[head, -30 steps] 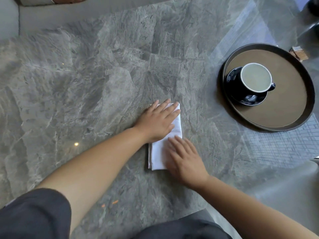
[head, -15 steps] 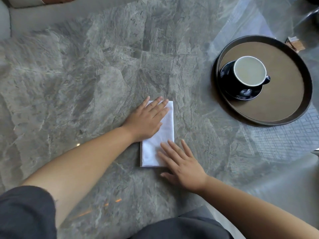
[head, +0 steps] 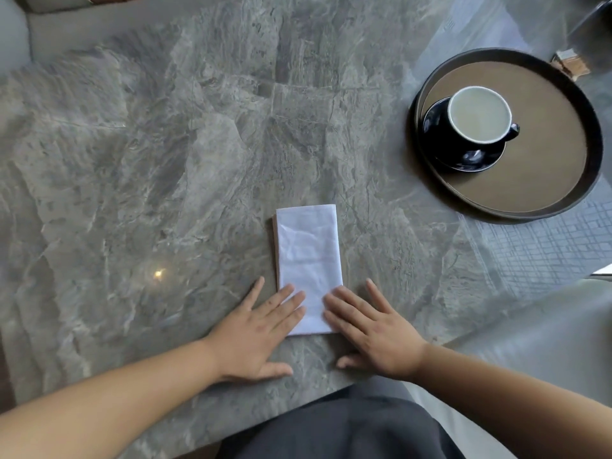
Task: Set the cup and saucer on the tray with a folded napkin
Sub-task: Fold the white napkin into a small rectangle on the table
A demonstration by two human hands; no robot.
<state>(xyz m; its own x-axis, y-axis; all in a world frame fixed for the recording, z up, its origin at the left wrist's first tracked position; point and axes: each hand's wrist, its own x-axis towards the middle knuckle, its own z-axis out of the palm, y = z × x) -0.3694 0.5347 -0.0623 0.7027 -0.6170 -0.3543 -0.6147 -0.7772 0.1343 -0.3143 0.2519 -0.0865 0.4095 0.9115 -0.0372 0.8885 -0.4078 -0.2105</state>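
Observation:
A white napkin (head: 308,256), folded into a long rectangle, lies flat on the grey marble table (head: 165,160). My left hand (head: 255,329) rests flat at its near left corner, fingertips on the paper. My right hand (head: 371,329) lies flat at the near right corner, fingers straight and touching the napkin's edge. At the far right a round dark tray (head: 546,180) with a brown inner surface holds a black saucer (head: 437,150). On the saucer stands a black cup (head: 477,117) with a pale inside, its handle pointing right.
A small brown and white packet (head: 571,62) lies just behind the tray. The table's near edge runs under my wrists, with my dark clothing (head: 347,425) below it. A pale cushioned seat (head: 530,342) is at the lower right.
Both hands have slid back along the napkin to its near end, uncovering most of it. The napkin now lies straight and fully flattened.

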